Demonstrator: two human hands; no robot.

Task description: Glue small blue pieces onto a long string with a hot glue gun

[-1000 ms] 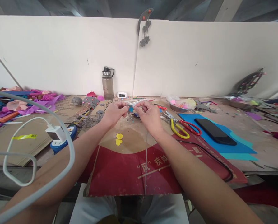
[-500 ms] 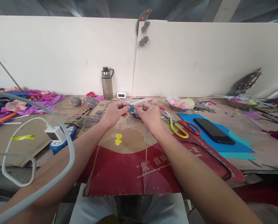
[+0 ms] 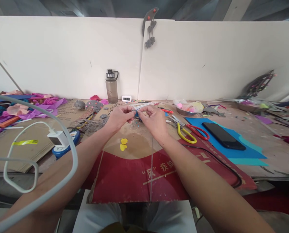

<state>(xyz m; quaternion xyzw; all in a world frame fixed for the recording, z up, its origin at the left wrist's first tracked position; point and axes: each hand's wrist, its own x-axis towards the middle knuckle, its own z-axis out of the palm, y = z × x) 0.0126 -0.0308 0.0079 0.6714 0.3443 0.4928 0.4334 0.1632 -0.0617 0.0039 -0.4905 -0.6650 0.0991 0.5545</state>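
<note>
My left hand [image 3: 120, 117] and my right hand [image 3: 154, 120] meet over the cardboard sheet [image 3: 127, 194], fingertips almost touching. Both are closed in a pinch on a small blue piece [image 3: 136, 114], mostly hidden by the fingers; its exact kind cannot be made out. Below them on the cardboard lie two small yellow cutouts [image 3: 123, 144], the nearer one heart-shaped. Tiny scraps are scattered under the fingers. Right of my right hand rest scissors [image 3: 187, 135] with one yellow and one red handle.
A black phone [image 3: 223, 136] lies on blue sheets [image 3: 250, 152] at the right. White cables loop across the left foreground, by a charger [image 3: 58, 138]. A bottle [image 3: 112, 87] and small clock [image 3: 126, 98] stand at the back. Purple scraps [image 3: 47, 105] heap up at the left.
My fingers have shifted slightly around the blue piece, and less of it shows between them. The whole view has moved a little; the other things stay put.
</note>
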